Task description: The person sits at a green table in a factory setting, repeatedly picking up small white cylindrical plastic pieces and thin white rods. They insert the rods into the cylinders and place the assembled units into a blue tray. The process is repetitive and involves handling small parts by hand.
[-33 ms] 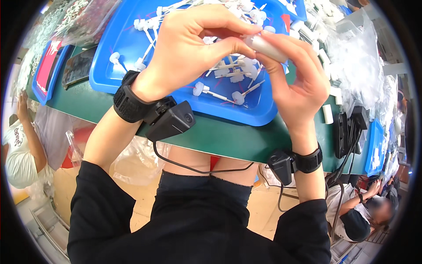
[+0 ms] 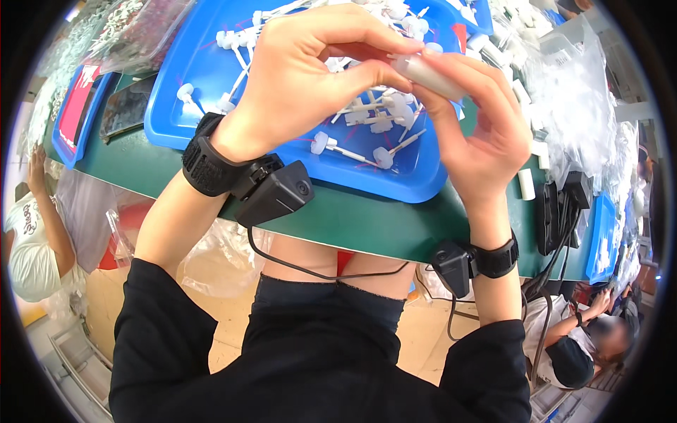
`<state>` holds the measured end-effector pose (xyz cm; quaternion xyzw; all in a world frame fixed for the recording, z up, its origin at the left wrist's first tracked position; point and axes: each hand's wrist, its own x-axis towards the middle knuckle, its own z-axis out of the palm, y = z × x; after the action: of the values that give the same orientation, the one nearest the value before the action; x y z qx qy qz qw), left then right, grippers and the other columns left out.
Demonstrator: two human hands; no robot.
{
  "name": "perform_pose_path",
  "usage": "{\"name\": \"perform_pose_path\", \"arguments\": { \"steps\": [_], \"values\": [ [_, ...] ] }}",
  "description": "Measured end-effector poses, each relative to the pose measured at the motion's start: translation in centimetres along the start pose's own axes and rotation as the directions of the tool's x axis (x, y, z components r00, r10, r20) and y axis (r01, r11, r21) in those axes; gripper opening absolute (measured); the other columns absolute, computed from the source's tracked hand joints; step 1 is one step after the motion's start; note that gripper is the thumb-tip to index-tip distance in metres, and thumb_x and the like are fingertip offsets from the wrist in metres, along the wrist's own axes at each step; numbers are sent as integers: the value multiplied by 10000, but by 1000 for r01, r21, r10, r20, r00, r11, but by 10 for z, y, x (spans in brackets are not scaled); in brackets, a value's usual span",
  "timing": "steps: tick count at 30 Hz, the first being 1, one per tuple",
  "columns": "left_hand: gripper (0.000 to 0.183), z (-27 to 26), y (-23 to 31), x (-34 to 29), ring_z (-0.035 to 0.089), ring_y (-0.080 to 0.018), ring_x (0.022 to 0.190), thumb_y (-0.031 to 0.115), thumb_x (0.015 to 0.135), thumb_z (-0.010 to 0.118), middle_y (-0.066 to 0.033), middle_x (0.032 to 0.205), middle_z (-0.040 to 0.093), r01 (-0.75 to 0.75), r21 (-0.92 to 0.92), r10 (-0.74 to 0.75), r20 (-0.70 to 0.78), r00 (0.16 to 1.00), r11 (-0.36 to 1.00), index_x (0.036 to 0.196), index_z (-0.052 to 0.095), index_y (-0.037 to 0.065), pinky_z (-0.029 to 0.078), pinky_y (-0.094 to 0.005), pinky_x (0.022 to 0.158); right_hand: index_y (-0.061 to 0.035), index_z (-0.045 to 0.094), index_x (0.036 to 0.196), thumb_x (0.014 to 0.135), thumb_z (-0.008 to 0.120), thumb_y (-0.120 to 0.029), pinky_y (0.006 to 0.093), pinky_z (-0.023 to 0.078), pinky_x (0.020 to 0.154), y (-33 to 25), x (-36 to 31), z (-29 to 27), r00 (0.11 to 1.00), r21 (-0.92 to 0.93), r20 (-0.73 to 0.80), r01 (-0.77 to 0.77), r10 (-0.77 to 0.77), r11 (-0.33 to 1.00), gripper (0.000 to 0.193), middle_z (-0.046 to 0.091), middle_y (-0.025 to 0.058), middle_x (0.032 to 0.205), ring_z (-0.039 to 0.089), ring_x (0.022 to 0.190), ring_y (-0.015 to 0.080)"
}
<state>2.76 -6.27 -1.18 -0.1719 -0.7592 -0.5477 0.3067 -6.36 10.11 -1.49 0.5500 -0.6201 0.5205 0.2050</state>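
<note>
A short, glossy white plastic tube [image 2: 436, 79] is held over the blue tray [image 2: 352, 181]. My right hand [image 2: 490, 134] is closed round its right part, with the thumb below and the fingers along the top. At the tube's left end, the thumb and forefinger of my left hand [image 2: 300, 77] pinch together; whether a smaller part is between them is hidden. Under my hands the tray holds many white stick-like parts with round heads and thin red wires. One such stick part [image 2: 345, 151] lies near the tray's front.
White tubes [image 2: 526, 183] lie on the green table [image 2: 352, 229] to the right, beside clear plastic bags [image 2: 571, 106] and black cables. A phone [image 2: 128, 107] and a small blue tray [image 2: 76, 116] are at left. Other people sit at both sides. Black cameras are strapped to my wrists.
</note>
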Motion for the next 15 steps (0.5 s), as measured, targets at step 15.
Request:
{"name": "perform_pose_path", "arguments": {
  "steps": [15],
  "values": [
    [283,-3,8,-1,618,-202,859,-109,686,672,-161,934,631,63,-46,-65,-31,997,997,962,616,-71,527,-297,750,55,592,1033,790,622,33,243,499,754,-17,-4,-6,892,372,108,-445,438,815,246,635,107,954,622,855,149]
  ]
}}
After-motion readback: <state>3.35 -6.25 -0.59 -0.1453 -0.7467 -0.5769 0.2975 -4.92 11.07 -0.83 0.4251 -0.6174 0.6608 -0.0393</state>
